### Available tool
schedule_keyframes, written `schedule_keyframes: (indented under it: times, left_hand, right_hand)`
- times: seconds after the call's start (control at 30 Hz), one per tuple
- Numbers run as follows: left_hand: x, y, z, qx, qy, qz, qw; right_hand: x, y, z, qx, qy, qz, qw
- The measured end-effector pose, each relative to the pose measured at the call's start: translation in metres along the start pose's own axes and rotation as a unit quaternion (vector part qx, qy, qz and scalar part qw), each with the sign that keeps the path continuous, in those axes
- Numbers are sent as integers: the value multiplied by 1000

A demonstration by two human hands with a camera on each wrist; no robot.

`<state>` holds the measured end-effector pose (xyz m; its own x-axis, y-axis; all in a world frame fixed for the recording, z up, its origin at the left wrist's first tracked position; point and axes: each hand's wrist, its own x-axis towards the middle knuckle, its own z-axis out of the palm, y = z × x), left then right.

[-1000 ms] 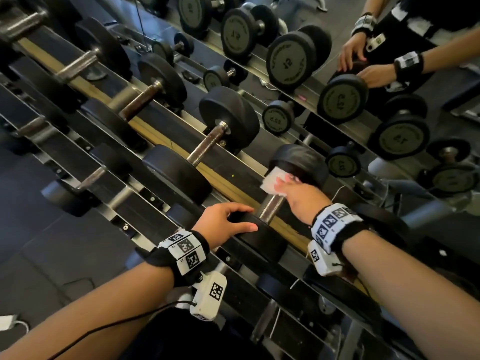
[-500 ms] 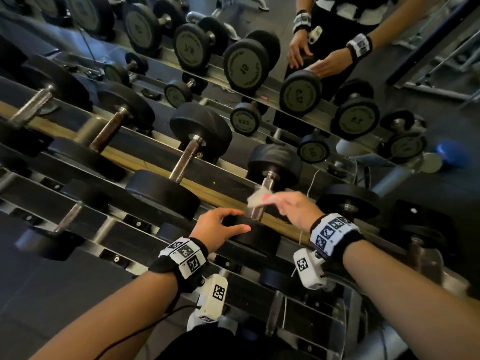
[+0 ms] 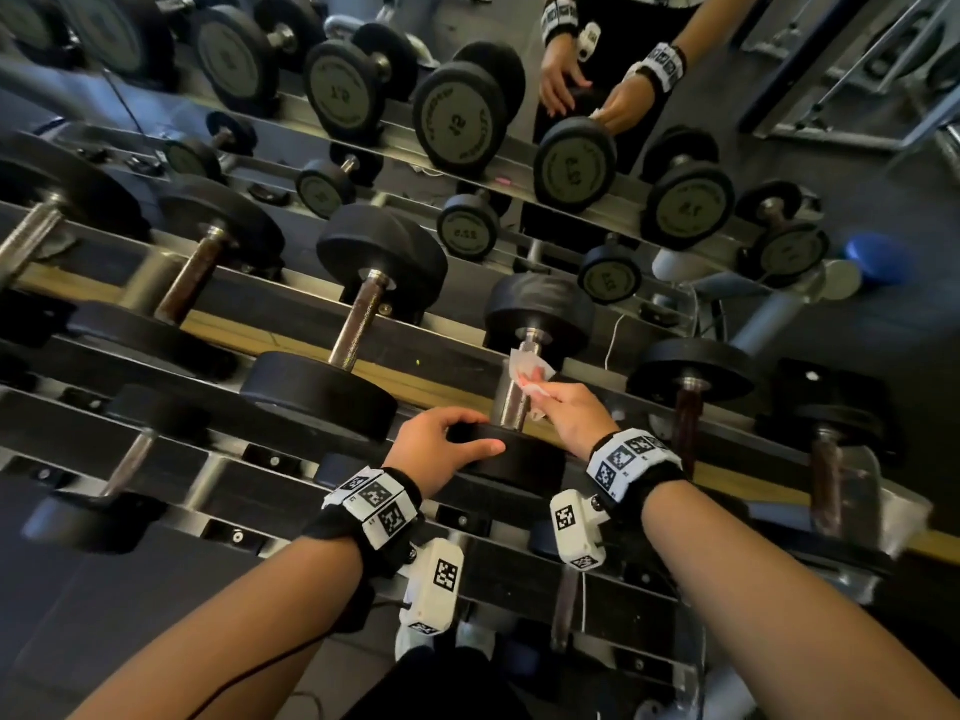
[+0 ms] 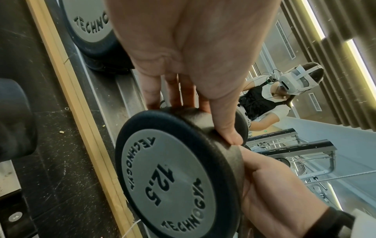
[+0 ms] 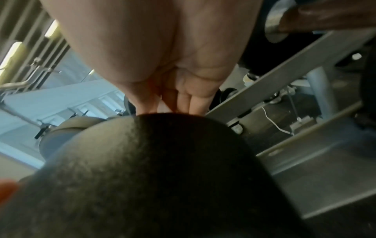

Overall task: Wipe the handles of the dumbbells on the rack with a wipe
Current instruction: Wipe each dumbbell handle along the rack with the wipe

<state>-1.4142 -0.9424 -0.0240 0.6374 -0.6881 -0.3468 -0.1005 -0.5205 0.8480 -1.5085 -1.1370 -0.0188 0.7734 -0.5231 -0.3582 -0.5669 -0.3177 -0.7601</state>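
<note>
Gym rack [image 3: 291, 335] held rows of dumbbells; the left grip [image 3: 441, 449] clasped one weight's near end while the right grip [image 3: 566, 413] pinched a wipe [image 3: 527, 368] against its handle [image 3: 514, 402], mid-wipe; next, probably the neighbouring handle.

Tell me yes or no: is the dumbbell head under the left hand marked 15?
No: in the left wrist view the grey end plate of the dumbbell head that the left hand holds reads 12.5.
</note>
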Motion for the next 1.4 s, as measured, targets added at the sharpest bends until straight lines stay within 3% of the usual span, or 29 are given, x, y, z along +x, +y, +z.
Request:
schedule_keyframes:
  times: [0.27, 0.43, 0.6, 0.7, 0.77, 0.93, 1.03, 1.2, 1.27, 1.4]
  left_hand:
    - [2, 7, -2, 8, -8, -13, 1000]
    - [-2, 12, -2, 24, -11, -13, 1000]
    - [-3, 28, 1, 65, -15, -10, 998]
    - [-1, 49, 11, 106, -5, 20, 994]
    - [1, 67, 24, 109, 3, 45, 993]
    - [5, 109, 81, 67, 23, 85, 994]
    - [8, 124, 123, 71, -3, 74, 995]
    - [10, 117, 178, 82, -36, 34, 995]
    - [9, 111, 190, 73, -33, 7, 997]
    - [10, 102, 204, 59, -35, -26, 997]
  right_hand:
    - [-25, -6, 6, 34, -9, 55, 998]
    - [-34, -7, -11, 0, -72, 48, 996]
    - [-37, 5, -36, 134, 96, 33, 986]
    - [-37, 14, -57, 283, 107, 112, 947]
    - [-39, 20, -75, 336, 102, 131, 927]
    - [-53, 46, -129, 361, 103, 97, 922]
    - [-61, 71, -158, 395, 95, 87, 910]
    - [-74, 121, -187, 487, 69, 101, 865]
    - [-76, 140, -194, 473, 74, 101, 872]
    - [-67, 164, -201, 288, 164, 101, 938]
